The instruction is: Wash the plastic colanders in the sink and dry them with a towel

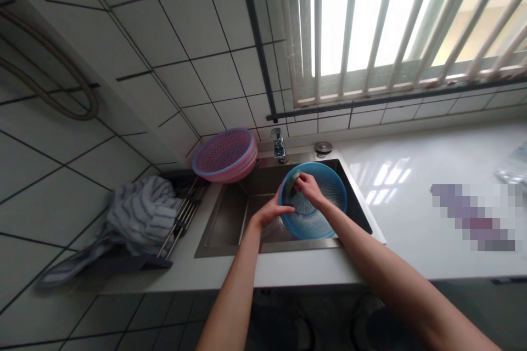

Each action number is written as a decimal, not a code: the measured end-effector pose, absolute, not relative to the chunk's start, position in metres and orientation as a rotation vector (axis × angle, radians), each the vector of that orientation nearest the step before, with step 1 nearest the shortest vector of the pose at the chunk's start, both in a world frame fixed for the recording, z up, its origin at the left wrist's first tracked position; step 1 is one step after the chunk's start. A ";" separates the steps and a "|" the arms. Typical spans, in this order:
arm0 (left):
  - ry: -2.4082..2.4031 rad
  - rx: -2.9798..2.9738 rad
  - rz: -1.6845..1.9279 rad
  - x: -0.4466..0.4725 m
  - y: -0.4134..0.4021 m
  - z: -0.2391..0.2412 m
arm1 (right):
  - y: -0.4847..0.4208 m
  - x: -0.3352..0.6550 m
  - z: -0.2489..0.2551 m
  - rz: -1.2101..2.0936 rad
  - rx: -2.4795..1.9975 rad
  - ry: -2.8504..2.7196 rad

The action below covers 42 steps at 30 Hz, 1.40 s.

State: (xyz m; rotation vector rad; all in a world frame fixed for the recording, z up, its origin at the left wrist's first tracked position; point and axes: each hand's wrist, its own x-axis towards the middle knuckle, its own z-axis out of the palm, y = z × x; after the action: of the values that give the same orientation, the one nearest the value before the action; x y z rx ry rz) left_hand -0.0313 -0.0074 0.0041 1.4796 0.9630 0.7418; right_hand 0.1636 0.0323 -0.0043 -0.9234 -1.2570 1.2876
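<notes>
A round blue plastic colander point(335, 186) sits tilted in the right part of the steel sink point(230, 216). My left hand point(270, 210) is closed on its left rim, thumb inside and fingers hidden behind the wall. Inside the colander, my right hand point(309, 186) pinches a dark green scouring pad point(291, 182), which lies against the upper left of the inner wall. Its exact kind is hard to make out, as it is small and partly behind the fingers.
Pink and blue plastic baskets point(225, 156) lean at the sink's back left corner beside the faucet point(278, 145). A drain stopper point(323, 147) lies behind the sink. On the left, a striped cloth point(144, 214) rests by a metal rack point(181, 222). White counter point(403, 219) extends right.
</notes>
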 end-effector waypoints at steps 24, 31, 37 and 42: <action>0.953 1.628 0.852 -0.033 0.004 -0.007 | 0.022 0.150 -0.001 1.418 -0.854 -1.344; 0.921 1.645 0.831 -0.027 0.001 -0.002 | 0.040 0.170 -0.003 1.410 -0.985 -0.911; 1.011 1.546 0.765 -0.033 -0.003 0.001 | 0.023 0.149 -0.021 1.452 -0.859 -1.677; 0.973 1.636 0.771 -0.030 -0.002 0.006 | 0.042 0.162 -0.020 1.287 -0.928 -1.452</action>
State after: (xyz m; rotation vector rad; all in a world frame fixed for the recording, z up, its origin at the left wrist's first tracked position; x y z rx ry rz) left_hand -0.0298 -0.0018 0.0064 1.6364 0.9730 0.7713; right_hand 0.1624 0.0422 -0.0201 -0.9279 -1.4518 1.2866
